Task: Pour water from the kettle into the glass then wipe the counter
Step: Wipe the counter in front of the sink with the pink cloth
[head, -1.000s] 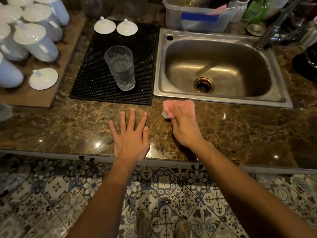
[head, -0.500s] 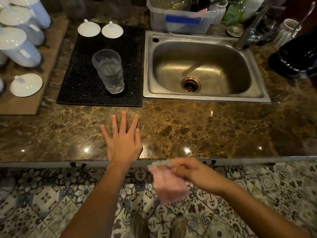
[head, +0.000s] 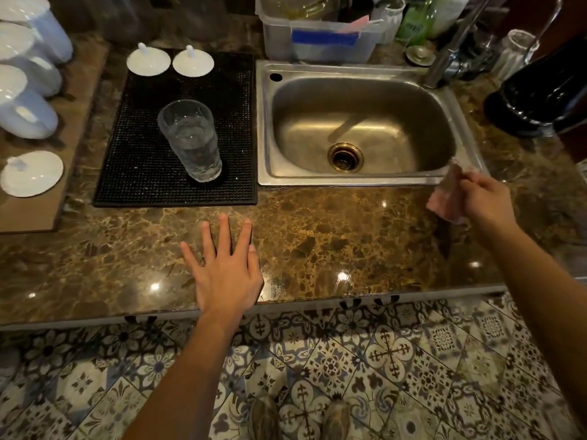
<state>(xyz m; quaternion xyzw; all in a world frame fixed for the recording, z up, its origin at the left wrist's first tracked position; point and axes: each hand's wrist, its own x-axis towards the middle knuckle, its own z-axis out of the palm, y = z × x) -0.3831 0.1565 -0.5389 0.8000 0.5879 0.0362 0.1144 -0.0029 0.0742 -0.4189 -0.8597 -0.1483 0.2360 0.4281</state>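
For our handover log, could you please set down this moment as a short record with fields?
glass: upright on the black mat, left of the sink, water inside
left hand: flat on the counter, fingers spread, holding nothing
right hand: pinches the pink cloth near the sink's front right corner
pink cloth: hanging, blurred, apparently lifted off the counter
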